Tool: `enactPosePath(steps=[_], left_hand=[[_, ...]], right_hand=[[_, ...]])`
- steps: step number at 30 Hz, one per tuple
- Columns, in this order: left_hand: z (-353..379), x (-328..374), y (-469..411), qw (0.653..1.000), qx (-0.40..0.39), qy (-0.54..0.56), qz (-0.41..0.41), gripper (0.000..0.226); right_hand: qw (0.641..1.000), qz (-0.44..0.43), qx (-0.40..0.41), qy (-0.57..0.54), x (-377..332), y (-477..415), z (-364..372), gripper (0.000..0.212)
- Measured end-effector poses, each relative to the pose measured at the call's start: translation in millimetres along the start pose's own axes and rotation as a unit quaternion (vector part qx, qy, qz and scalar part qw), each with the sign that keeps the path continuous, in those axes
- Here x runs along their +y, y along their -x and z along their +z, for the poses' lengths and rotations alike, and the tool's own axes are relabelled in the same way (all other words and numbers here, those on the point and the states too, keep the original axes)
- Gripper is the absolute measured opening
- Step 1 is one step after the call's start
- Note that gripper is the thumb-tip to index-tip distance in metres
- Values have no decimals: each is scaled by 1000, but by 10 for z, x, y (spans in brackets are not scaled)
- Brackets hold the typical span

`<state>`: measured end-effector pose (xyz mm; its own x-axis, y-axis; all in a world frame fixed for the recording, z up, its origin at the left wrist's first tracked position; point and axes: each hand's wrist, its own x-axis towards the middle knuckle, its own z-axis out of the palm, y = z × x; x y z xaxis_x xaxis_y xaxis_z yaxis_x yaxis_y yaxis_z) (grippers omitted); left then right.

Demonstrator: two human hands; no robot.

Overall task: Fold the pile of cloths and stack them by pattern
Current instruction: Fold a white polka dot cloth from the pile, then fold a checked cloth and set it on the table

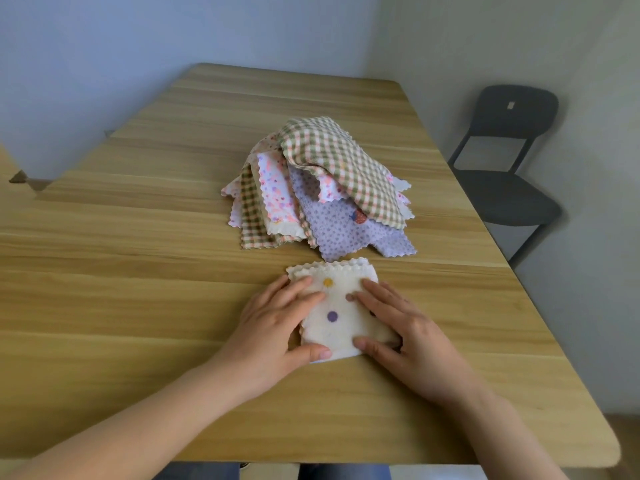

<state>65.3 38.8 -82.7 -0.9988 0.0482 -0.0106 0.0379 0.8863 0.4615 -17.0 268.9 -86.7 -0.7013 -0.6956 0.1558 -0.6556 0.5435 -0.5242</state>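
the left hand (277,327) and right hand (408,337) are pressing straight, spread fingers (381,294) flat on the folded cream dotted cloth (337,329), lying on the light wooden bench (138,237) near the pile of patterned cloths (322,188).

The left hand (273,327), right hand (408,337) and both forearms (166,410) are bare; the trousers (344,472) are blue denim.

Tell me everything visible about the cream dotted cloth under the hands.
The cream dotted cloth is folded small, soft-looking, with zigzag-cut edges and yellow, brown and purple dots. It lies flat on the wooden table, just in front of the pile. The left hand and right hand press on its two sides with flat fingers.
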Motion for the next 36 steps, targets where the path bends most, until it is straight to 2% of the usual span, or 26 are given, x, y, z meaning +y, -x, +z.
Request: enactPosePath(steps=[6,9,15,22,26,28,32,36], left_hand=[[-30,53,18,999,-39,-6,-14,123],[-45,97,-1,997,-69,-45,-6,125],[-33,364,-297,987,-139,-80,12,81],[311,908,-710,989,-57,-56,123,60],[519,1237,-852,991,-48,-40,114,58],[536,1267,-861,995,-31,-23,97,63],[596,1315,-921,996,4,-36,79,51],[573,1306,-929,996,15,-14,87,53]], right_hand=[[999,1,-35,27,24,53,-26,63],[998,13,-48,43,-28,66,-43,62],[989,80,-44,114,81,281,-208,64],[977,178,-17,120,590,770,-641,57],[974,208,2,86,795,900,-849,54],[974,211,-3,82,803,864,-880,53],[973,220,3,68,842,786,-930,59],[975,218,29,41,824,706,-972,62]])
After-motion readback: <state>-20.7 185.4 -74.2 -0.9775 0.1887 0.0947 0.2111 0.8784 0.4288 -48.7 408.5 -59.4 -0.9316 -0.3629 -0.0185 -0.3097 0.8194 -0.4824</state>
